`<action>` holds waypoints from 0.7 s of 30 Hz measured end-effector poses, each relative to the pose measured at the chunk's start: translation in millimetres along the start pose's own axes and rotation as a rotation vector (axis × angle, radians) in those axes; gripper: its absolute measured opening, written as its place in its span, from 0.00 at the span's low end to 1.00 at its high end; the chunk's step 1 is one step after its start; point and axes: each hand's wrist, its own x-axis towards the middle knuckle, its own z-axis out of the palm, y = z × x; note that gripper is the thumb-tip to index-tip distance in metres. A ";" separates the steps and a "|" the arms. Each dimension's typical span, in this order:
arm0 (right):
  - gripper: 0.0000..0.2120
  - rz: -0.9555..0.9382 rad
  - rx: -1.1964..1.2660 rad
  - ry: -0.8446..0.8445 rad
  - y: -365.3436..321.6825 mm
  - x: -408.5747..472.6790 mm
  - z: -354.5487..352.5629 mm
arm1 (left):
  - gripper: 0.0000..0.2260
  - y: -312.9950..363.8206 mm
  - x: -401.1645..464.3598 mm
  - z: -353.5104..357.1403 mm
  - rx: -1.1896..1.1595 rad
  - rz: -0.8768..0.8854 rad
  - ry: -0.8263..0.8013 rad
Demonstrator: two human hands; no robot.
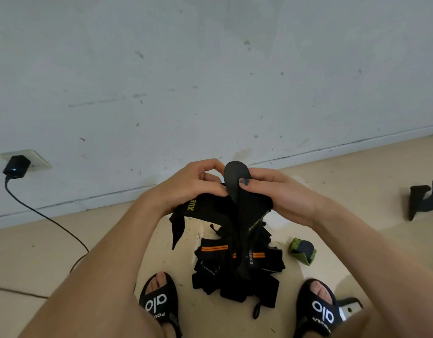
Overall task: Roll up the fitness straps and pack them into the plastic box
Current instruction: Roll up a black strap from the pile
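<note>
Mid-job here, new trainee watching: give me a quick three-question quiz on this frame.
1. True or false: both hands hold the black strap above the pile of straps on the floor.
2. What lies on the floor right of the pile? A) a green rolled strap B) a red ball C) a water bottle
3. Fill in: the black charger is plugged into a wall ____.

Key
1. True: the left hand and right hand both pinch it.
2. A, the green rolled strap.
3. socket.
</note>
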 end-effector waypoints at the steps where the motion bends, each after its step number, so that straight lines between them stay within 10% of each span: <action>1: 0.13 0.022 0.014 -0.018 -0.5 1.4 -2.4 | 0.14 0.7 2.8 -1.2 -0.021 0.001 -0.016; 14: 0.11 0.094 0.248 0.158 -8.8 23.3 -21.0 | 0.16 -2.7 20.6 -5.0 0.370 -0.122 0.513; 18: 0.10 0.061 0.307 0.276 -14.0 30.0 -22.9 | 0.19 9.6 20.7 19.9 -0.005 -0.233 0.260; 21: 0.11 0.052 0.312 0.282 -16.4 33.0 -19.9 | 0.12 12.8 32.5 26.6 -0.268 -0.102 0.379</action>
